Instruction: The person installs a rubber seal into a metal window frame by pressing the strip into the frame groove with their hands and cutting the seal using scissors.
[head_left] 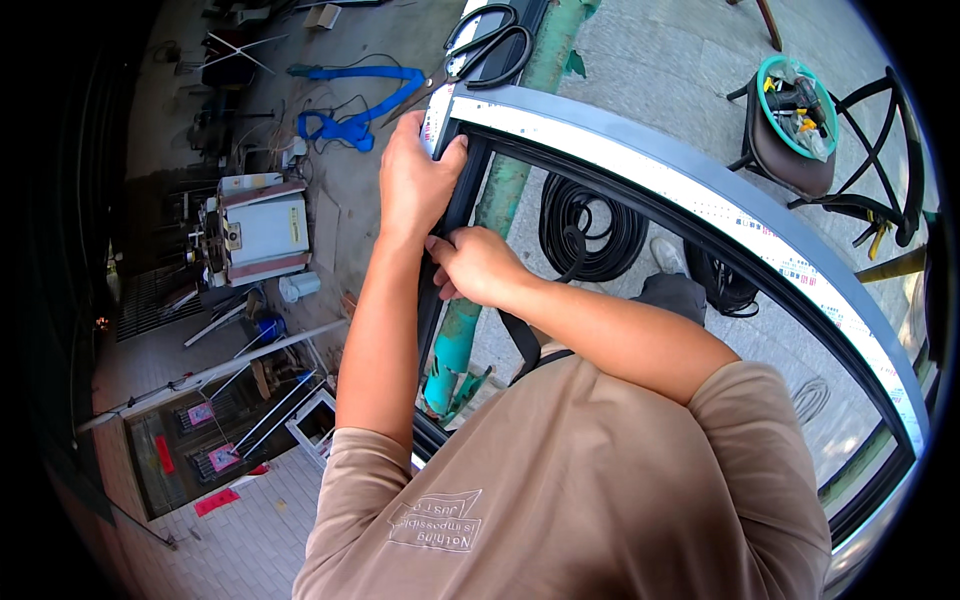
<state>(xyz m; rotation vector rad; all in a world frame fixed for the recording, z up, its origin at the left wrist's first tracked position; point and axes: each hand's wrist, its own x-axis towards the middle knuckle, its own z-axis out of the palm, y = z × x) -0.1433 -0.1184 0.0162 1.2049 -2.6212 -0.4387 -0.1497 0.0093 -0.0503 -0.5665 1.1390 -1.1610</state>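
A large metal window frame (pixel 640 160) with white printed film and black inner edges lies in front of me, propped on a green-painted bar (pixel 505 190). My left hand (pixel 418 180) wraps round the side of the frame near its far left corner, thumb on the inner edge. Just below it, my right hand (pixel 480 265) is closed at the same side, its fingers pinching a black rubber sealing strip (pixel 522 340) against the frame. The strip trails down from that hand towards my body. Black-handled scissors (pixel 490 50) rest on the frame beyond my left hand.
A coil of black strip (pixel 590 230) lies on the floor inside the frame opening. On a chair (pixel 785 165) at the right sits a turquoise basin (pixel 768 90) of tools and small parts. A blue strap (pixel 360 75) and a white machine (pixel 265 235) are at the left.
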